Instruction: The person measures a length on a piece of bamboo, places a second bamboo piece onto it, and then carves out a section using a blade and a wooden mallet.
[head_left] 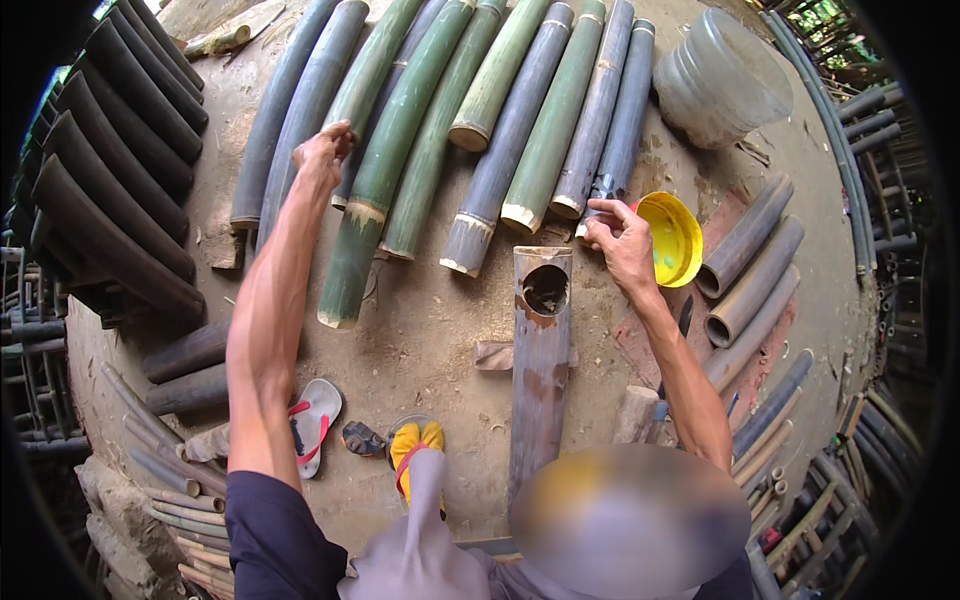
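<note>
Bare earth ground [450, 330] carries a row of cut bamboo, and the round tubes lie side by side with nothing visible wedging them. The person's left hand [322, 158], fingers curled, is at the near end of a green tube [372, 68] toward the row's left; whether it grips the tube cannot be told. The right hand [622, 245], thumb and fingers drawn close together, is at the near end of the grey tube [626, 115] at the row's right edge; whether anything is pinched there is unclear. Tugging either tube could set neighbours rolling, since they sit so close. A yellow bucket [672, 240] is just beside the right wrist, so a careless sweep might tip it. Nearer the body, a holed bamboo tube [541, 385] lies by a wooden block [494, 355]; a knock could roll it against the sandalled foot [418, 438].
</note>
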